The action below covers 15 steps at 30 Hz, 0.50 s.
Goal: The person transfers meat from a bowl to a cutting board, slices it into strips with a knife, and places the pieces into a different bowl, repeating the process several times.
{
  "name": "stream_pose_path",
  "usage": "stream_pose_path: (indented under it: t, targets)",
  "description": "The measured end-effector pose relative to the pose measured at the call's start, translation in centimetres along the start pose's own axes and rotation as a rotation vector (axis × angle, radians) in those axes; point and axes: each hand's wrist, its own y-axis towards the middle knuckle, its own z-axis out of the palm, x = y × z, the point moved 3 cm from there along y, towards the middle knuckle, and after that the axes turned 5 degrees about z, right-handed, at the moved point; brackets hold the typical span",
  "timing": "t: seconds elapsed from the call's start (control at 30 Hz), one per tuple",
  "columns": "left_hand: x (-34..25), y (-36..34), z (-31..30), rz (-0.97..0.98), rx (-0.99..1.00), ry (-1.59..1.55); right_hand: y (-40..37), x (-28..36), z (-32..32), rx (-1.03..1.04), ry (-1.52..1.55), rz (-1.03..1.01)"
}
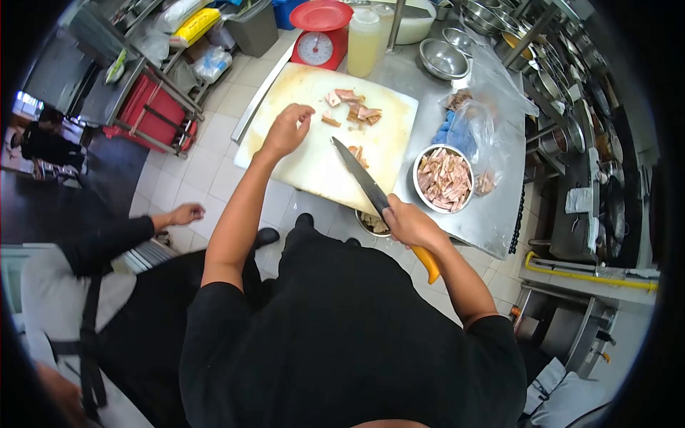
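Note:
My right hand [410,222] is wrapped round the yellow-orange handle of a large kitchen knife [364,178]. Its blade points up and left over the near right part of a white cutting board [285,167]. Pieces of cut meat [354,108], pinkish with browned edges, lie at the board's far middle, and a smaller bit of meat [359,155] sits beside the blade. Over the left part of the board is my left hand [289,130], fingers loosely curled, thumb apart from them, nothing seen in it. To the right of the board stands a round metal bowl [416,187] filled with meat strips [444,180].
A red scale [319,39] and a container of yellowish liquid [364,44] stand behind the board. Plastic bags [479,128] and metal bowls [444,58] occupy the steel table [485,221]. At left, a co-worker's hand [188,213] reaches close by. Another bowl [372,222] shows below the board.

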Motion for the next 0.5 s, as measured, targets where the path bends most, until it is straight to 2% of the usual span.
stream_pose_path:
  t: [0.1, 0.27, 0.4, 0.5]
  targets:
    - [0.7, 1.2, 2.2, 0.094, 0.202, 0.035, -1.0, -0.6, -1.1, 0.025, 0.269, 0.066]
    - [1.8, 3.1, 4.2, 0.207, 0.303, 0.060, -0.5, -0.8, -1.3, -0.030, 0.482, 0.111]
    - [2.8, 4.6, 4.0, 0.204, 0.501, 0.001, 0.8, 0.7, -0.6, -0.151, 0.743, 0.119]
    - [3.6, 4.6, 3.3, 0.345, 0.560, -0.045, 2.3, 2.6, -0.1, -0.250, 0.924, 0.105]
